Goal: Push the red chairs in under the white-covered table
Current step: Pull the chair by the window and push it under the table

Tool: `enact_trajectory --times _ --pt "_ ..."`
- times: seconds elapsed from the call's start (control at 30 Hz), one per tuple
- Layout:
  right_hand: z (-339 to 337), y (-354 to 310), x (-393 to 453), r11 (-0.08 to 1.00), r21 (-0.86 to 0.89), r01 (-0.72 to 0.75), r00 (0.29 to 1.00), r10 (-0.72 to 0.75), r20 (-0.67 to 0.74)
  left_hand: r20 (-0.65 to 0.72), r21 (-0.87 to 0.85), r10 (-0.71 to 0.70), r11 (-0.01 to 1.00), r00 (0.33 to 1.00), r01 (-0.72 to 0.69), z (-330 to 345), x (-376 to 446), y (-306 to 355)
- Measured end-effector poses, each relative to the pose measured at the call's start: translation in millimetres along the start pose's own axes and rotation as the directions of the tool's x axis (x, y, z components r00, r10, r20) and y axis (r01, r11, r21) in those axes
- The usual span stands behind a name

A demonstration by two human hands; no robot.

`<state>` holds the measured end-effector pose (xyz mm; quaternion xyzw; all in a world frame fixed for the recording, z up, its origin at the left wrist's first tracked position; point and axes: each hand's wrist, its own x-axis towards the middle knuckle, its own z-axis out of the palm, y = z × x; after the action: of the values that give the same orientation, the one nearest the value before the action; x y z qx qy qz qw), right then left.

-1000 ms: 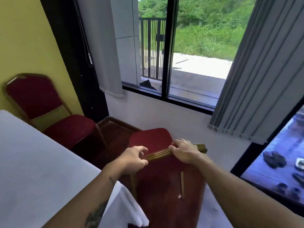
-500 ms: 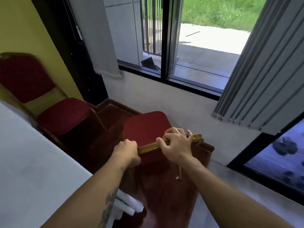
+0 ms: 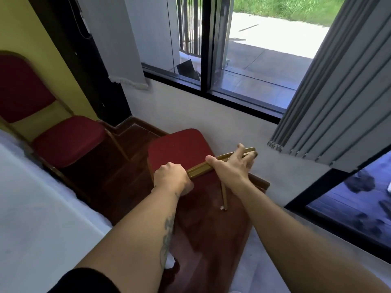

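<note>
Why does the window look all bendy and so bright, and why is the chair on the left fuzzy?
Head view: the wide-angle lens bows straight lines, so the window frame and the blinds lean; sunlit pavement outside is almost washed out, while the room is dimmer; the far red chair at the picture's left edge is smeared, and the left hand and right hand on the near chair look sharper.

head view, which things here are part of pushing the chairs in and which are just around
Part of the job:
- near red chair, gold top rail under both hands
- left hand, closed on the rail
- right hand, fingers spread
- second red chair
- white-covered table

Just around:
- grey vertical blinds
- window
</note>
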<state>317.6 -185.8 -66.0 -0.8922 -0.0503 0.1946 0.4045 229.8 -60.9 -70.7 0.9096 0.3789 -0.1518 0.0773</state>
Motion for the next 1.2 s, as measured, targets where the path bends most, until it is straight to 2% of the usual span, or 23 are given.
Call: enact_trajectory --times 0.07,0.17,0.27,0.37,0.47,0.5,0.6,0.77,0.97,1.2 --pt "4 0 8 0.966 0.218 -0.136 0.991 0.132 0.032 0.028 0.019 0.022 1.000 0.999 -0.022 -3 5 4" --pt "17 -5 27 0.820 0.510 -0.259 0.965 0.245 0.097 0.085 0.022 0.100 0.995 0.991 -0.102 -10 14 -1" --pt "25 -16 42 0.777 0.552 -0.303 0.946 0.313 0.079 0.222 -0.102 0.133 0.988 0.966 -0.113 -10 20 -14" --pt "29 -19 45 0.783 0.556 -0.278 0.937 0.349 -0.023 0.325 -0.265 0.223 0.954 0.919 -0.139 -3 28 -21" --pt "24 -25 51 0.673 0.653 -0.348 0.891 0.453 0.008 0.350 -0.289 0.287 0.938 0.891 -0.189 -11 28 -25" --pt "24 -25 53 0.671 0.653 -0.351 0.893 0.450 0.017 0.353 -0.288 0.296 0.937 0.887 -0.198 -15 24 -25" --pt "28 -24 59 0.787 0.551 -0.276 0.943 0.334 -0.005 0.344 -0.239 0.289 0.947 0.894 -0.214 -21 19 -23" --pt "29 -33 68 0.801 0.543 -0.253 0.967 0.227 0.117 0.351 -0.169 0.236 0.968 0.906 -0.187 -21 23 -23" --pt "44 -59 102 0.834 0.493 -0.249 0.956 0.131 0.262 0.375 -0.154 0.115 0.986 0.920 -0.060 -31 36 -20" --pt "65 -99 158 0.886 0.406 -0.227 0.910 0.045 0.411 0.371 -0.185 -0.052 0.974 0.927 0.129 -45 66 -15"
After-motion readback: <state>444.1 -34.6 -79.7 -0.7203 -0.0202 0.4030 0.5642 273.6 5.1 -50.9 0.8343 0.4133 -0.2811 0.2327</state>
